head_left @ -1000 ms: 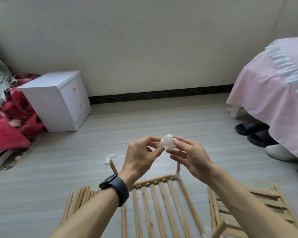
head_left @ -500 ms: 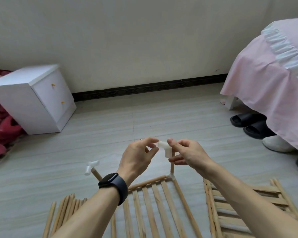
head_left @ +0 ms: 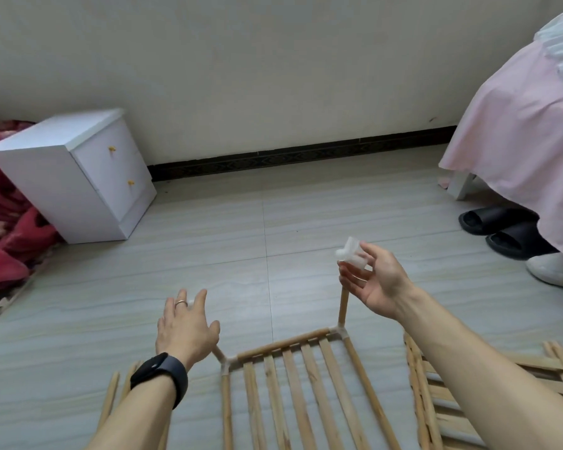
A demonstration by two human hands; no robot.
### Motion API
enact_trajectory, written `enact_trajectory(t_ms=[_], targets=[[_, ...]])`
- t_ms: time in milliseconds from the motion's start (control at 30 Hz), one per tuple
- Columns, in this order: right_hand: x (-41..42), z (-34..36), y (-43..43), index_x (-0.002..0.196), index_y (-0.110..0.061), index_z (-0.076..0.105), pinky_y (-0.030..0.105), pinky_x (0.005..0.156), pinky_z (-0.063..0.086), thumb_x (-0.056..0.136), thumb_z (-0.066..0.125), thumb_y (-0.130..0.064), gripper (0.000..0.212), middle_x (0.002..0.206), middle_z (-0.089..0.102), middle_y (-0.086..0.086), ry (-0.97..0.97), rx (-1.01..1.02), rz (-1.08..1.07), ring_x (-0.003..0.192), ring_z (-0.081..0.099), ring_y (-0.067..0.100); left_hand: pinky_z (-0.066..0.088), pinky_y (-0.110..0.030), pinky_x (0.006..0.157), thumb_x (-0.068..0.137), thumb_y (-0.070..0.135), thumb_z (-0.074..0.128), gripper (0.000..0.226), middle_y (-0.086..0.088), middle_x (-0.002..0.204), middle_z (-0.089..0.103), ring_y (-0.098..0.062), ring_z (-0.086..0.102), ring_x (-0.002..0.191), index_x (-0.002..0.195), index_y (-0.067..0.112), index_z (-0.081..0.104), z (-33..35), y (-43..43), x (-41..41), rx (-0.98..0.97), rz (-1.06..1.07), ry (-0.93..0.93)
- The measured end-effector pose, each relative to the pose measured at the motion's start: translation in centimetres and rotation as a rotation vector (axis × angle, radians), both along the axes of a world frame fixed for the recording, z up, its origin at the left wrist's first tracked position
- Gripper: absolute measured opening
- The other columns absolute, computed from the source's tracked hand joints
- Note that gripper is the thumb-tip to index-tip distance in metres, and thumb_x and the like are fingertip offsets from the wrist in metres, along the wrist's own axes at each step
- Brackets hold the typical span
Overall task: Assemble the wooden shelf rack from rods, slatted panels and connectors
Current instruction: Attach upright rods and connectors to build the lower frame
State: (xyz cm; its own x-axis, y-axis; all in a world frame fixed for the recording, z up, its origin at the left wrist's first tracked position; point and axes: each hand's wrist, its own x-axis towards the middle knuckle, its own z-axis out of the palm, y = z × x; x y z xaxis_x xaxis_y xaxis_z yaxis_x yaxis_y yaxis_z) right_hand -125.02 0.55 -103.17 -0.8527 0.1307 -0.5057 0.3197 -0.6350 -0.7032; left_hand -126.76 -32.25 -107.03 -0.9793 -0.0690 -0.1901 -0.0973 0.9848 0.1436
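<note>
A slatted wooden panel (head_left: 290,384) lies on the floor with white corner connectors (head_left: 337,329) at its far corners. An upright rod (head_left: 343,303) rises from the far right corner. My right hand (head_left: 376,280) pinches a white plastic connector (head_left: 351,254) just at that rod's top end. My left hand (head_left: 186,326), fingers spread and holding nothing, hovers over the left corner rod (head_left: 217,352) and hides most of it. A black watch sits on the left wrist.
Loose rods (head_left: 111,394) lie at the lower left. More slatted panels (head_left: 468,401) are stacked at the lower right. A white nightstand (head_left: 78,177) and red blankets (head_left: 4,241) stand at left; a pink-covered bed (head_left: 517,141) with slippers (head_left: 501,228) stands at right.
My hands have parted. The left let go of the connector and dropped left over the left rod. The right carried the connector rightwards to the right rod's top.
</note>
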Motion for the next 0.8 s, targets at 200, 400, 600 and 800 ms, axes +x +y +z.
enact_trajectory(t_ms=[200,400,600,800], targets=[[-1.1,-1.0,-0.9,0.128,-0.002,0.057,0.036,0.076,0.060,0.106,0.049,-0.009,0.024,0.093,0.064,0.018,-0.002,0.156,-0.006,0.078,0.067,0.024,0.016,-0.046,0.124,0.103,0.025,0.046,0.075,-0.003,0.169,0.004,-0.030,-0.001,0.155,0.160,0.034,-0.003,-1.8,-0.8,0.8,0.017,-0.037,0.094],[-1.5,-1.7,-0.2,0.121,-0.001,0.063,0.035,0.073,0.063,0.099,0.060,-0.013,0.025,0.107,0.058,0.021,-0.004,0.114,0.006,0.083,0.067,0.025,0.017,-0.047,0.124,0.098,0.022,0.055,0.089,-0.003,0.167,0.007,-0.030,-0.002,0.155,0.160,0.026,-0.009,-2.7,-1.8,1.0,0.006,-0.036,0.140],[-2.7,-2.4,-0.5,0.110,-0.015,0.070,0.029,0.072,0.052,0.093,0.073,-0.035,0.027,0.106,0.070,0.005,-0.011,0.505,0.073,0.088,0.065,0.014,0.027,-0.047,0.120,0.094,0.022,0.061,0.091,-0.005,0.165,0.012,-0.031,0.005,0.154,0.159,0.027,-0.003,-3.1,-3.3,1.3,-0.040,-0.052,0.150],[-3.7,-3.2,-0.3,0.098,-0.023,0.074,0.029,0.072,0.047,0.080,0.084,-0.041,0.028,0.104,0.072,-0.001,0.012,0.670,-0.030,0.089,0.063,0.015,0.022,-0.046,0.123,0.095,0.022,0.059,0.088,-0.002,0.166,0.010,-0.029,0.003,0.154,0.159,0.028,0.000,-2.4,-1.8,0.0,0.014,-0.095,0.129]])
